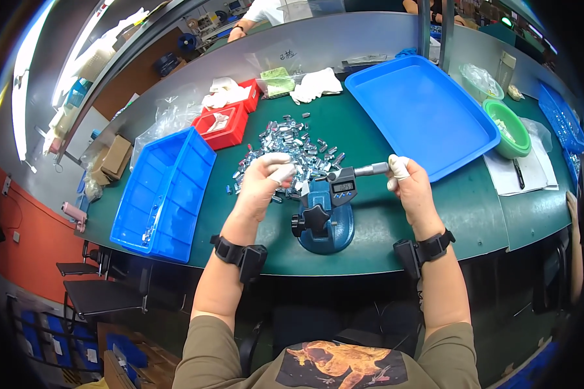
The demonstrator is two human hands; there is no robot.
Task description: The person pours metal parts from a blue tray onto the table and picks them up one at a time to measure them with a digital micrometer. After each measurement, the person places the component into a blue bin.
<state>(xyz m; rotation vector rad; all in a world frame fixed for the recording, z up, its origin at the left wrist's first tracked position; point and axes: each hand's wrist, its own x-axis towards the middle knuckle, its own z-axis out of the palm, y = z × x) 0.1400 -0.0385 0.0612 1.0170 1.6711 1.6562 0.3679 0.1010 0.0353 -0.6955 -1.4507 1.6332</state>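
Note:
A digital micrometer (342, 186) is clamped in a blue round-based stand (331, 238) in front of me. My right hand (410, 188) has its white-covered fingertips closed around the thimble end of the micrometer. To the left of the stand, my left hand (259, 185) is pinched, white covers on its fingers too. It hovers at the near edge of a heap of small shiny metal parts (280, 137). Whatever sits between the left fingertips, if anything, is too small to make out.
A divided blue bin (165, 194) stands at left, with red bins (229, 133) behind it. The large blue tray (428, 110) lies at back right. Farther right are a green basin (507, 129) and a pen (519, 175) on paper. White gloves (316, 85) lie near the partition.

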